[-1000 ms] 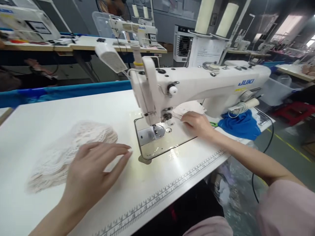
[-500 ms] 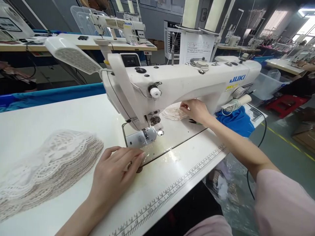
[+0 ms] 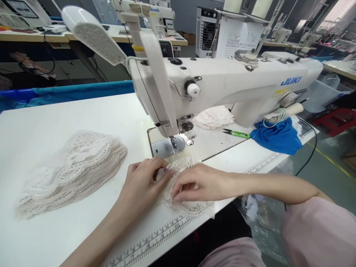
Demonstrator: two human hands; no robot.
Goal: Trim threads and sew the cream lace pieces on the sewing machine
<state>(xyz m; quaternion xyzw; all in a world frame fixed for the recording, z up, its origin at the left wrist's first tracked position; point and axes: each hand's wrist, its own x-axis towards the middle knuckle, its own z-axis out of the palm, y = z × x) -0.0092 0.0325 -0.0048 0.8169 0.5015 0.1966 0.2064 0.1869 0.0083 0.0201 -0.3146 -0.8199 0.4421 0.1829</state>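
A cream lace piece (image 3: 194, 209) lies on the table's front part, just in front of the needle plate (image 3: 164, 147) of the white sewing machine (image 3: 230, 76). My right hand (image 3: 198, 181) is closed in a pinch on it, fingertips pointing left. At its left edge, my left hand (image 3: 147, 181) grips it between thumb and curled fingers. Both hands cover part of the lace. Left of them sits a thick stack of lace pieces (image 3: 80, 174). Under the machine arm rests a smaller lace stack (image 3: 214, 118), partly hidden.
Green-handled thread snips (image 3: 236, 134) lie right of the needle, beside a bunched blue cloth (image 3: 275, 137). A printed ruler (image 3: 155, 237) runs along the table's front edge. Behind stand another sewing machine (image 3: 161, 20) and a cooler (image 3: 205, 31). Another person's hands show at far left.
My right hand has come from the stack under the machine arm to the table's front, bringing a lace piece. My left hand now grips its edge. The snips show fully. The camera view has shifted.
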